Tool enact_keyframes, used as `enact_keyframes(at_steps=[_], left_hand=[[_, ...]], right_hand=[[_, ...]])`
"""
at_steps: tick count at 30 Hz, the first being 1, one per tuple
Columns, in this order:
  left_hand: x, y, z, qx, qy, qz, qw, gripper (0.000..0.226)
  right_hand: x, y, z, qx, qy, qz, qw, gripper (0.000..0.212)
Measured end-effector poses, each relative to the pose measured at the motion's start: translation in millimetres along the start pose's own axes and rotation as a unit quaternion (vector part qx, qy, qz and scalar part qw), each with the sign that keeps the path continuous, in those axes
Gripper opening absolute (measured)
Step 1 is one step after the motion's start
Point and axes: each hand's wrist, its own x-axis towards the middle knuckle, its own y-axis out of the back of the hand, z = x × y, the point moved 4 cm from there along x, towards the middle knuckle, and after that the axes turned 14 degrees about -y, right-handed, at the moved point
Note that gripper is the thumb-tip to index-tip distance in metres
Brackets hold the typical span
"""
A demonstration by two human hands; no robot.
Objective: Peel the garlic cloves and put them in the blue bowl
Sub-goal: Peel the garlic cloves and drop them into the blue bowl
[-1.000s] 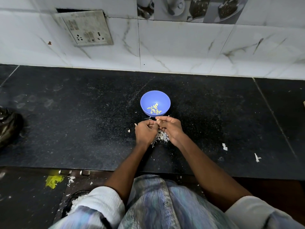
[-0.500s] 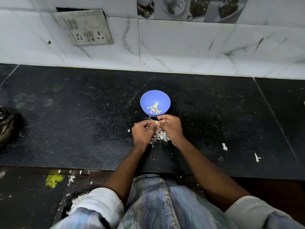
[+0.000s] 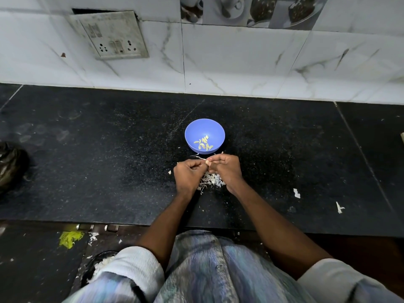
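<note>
Just before the bowl (image 3: 204, 136), left hand (image 3: 189, 174) and right hand (image 3: 226, 169) pinch one clove (image 3: 208, 163), lifted slightly nearer the bowl than before; peeling nearly done, peels (image 3: 211, 181) piled on tabletop (image 3: 109, 162).

The person wears a streaky blue-grey buttoned shirt (image 3: 209, 270) with pale rolled sleeves (image 3: 133, 267) flanking it, forearms bare.

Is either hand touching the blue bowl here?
Apart. In the head view, a strip of dark counter with a few skin scraps shows between the bowl and both the left hand and the right hand.
</note>
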Motion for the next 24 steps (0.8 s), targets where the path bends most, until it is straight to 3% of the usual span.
enact_keyframes(at_steps=[12,24], left_hand=[[-0.2,-0.5,-2.4,-0.027,0.022,-0.011,0.999,0.006],[-1.3,-2.7,-4.6,-0.041,0.02,-0.011,0.999,0.006]], right_hand=[[0.3,-1.8,-2.5,-0.032,0.008,0.007,0.999,0.017],[-1.2,-0.8,1.8,0.023,-0.028,-0.009,0.999,0.01]])
